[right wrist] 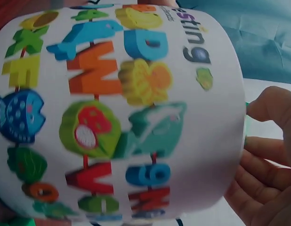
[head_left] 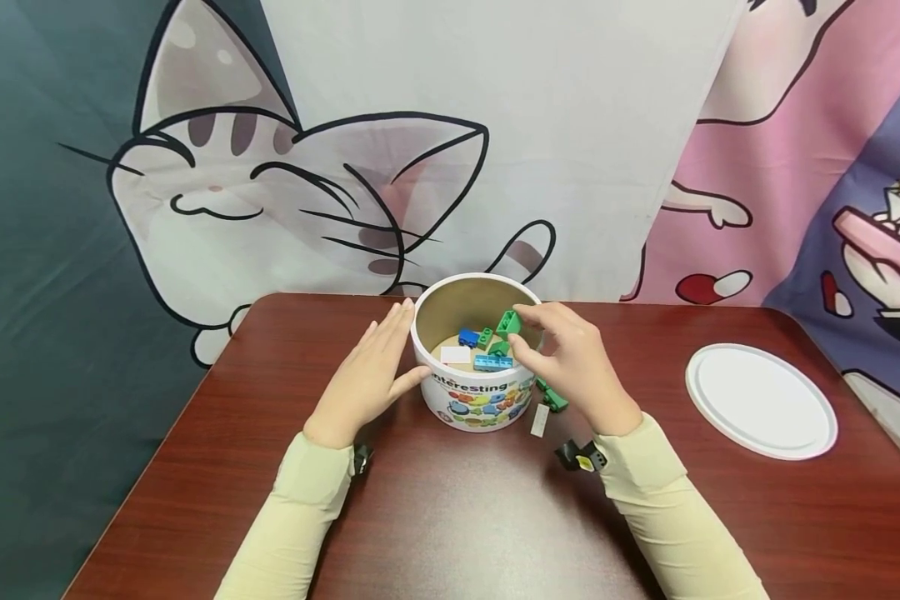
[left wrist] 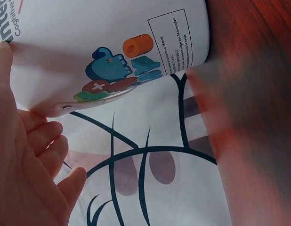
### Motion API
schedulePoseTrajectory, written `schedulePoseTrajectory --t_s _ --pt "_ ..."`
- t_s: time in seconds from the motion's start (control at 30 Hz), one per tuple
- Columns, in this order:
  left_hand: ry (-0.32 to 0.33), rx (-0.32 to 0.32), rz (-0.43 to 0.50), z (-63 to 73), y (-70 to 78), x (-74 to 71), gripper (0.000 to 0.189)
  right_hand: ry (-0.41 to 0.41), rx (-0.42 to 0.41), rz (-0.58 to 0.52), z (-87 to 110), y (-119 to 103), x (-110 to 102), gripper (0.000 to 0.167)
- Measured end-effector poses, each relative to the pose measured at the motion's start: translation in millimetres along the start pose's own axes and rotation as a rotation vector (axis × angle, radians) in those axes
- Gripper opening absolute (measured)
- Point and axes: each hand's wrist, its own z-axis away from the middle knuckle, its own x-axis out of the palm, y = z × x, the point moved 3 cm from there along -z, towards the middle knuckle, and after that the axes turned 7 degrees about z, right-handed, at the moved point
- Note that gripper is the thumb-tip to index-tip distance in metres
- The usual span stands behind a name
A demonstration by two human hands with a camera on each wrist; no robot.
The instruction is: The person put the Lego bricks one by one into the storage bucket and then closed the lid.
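White round bucket (head_left: 437, 398) stands on the table (head_left: 465, 517) between both hands. Left hand (head_left: 363, 375): fingers straight, laid against its left wall. Right hand (head_left: 570, 354): at the right rim, thumb and index pinching a green building brick (head_left: 507, 322). Brick is over the mouth, just inside that rim; right hand is nearer. Long axis unclear, fingers partly cover it. Label (head_left: 480, 387) biggest type: "interesting", left thumb at its start. Smaller: "Cognitive". Boxed print (left wrist: 171, 42): too fine to read.
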Motion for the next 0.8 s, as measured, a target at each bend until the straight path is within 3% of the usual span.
schedulePoseTrajectory --t_s 0.1,0.3,0.4,0.5,0.8 --pt "-0.003 0.002 0.002 -0.9 -0.2 0.7 0.090 -0.041 0.024 -0.002 -5.9 -1.7 4.8 0.034" --pt "-0.002 -0.006 0.002 -0.2 -0.6 1.1 0.089 -0.245 0.141 0.008 -22.5 -0.9 16.9 0.033" --pt "-0.005 -0.004 0.000 0.2 -0.1 1.2 0.089 -0.301 0.170 0.031 -26.4 0.4 21.0 0.036" --pt "-0.001 0.001 -0.002 0.0 0.6 0.9 0.089 -0.272 0.168 0.047 -27.4 0.7 20.6 0.035" --pt "0.005 0.009 -0.007 0.2 0.4 -0.6 0.088 -0.034 0.096 0.036 -19.8 4.1 5.2 0.019"
